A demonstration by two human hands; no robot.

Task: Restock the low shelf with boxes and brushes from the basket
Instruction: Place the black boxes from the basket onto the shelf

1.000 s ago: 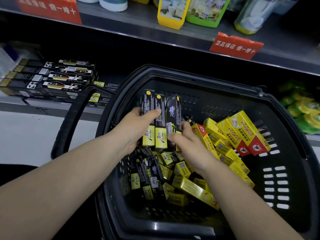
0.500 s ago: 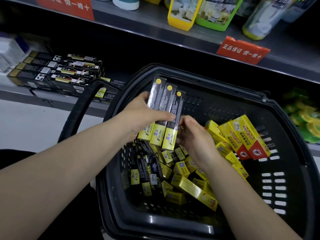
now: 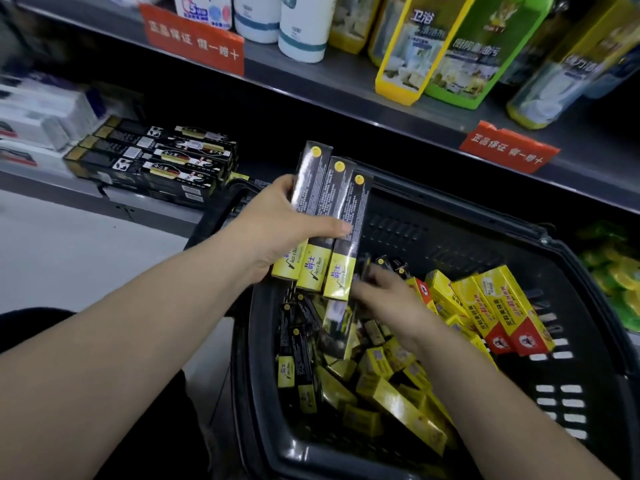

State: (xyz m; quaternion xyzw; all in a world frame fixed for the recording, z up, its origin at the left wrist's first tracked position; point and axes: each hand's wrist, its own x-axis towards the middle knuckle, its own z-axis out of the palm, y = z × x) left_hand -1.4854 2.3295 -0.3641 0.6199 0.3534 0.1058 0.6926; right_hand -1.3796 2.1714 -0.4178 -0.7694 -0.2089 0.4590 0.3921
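Boxes (image 3: pixel 331 209), three, in left hand (image 3: pixel 277 228) over basket (image 3: pixel 450 233)

A grey upper shelf (image 3: pixel 346 83) is running across the top of the frame, sloping down toward the right. A red tag (image 3: pixel 194 39) with pale lettering is hanging on its front edge at upper left, and a second tag (image 3: pixel 509 147) at right. White bottles (image 3: pixel 301 29), a yellow bottle (image 3: pixel 408 46) and a green bottle (image 3: pixel 485 53) are standing on it. Deep shadow is filling the space beneath. At left the low shelf (image 3: pixel 41 183) is showing its grey edge, with blurred white packs (image 3: pixel 38 112) lying on it. A pale floor (image 3: pixel 69 258) is showing below. Green packs (image 3: pixel 616 271) are sitting, blurred, at the right edge.
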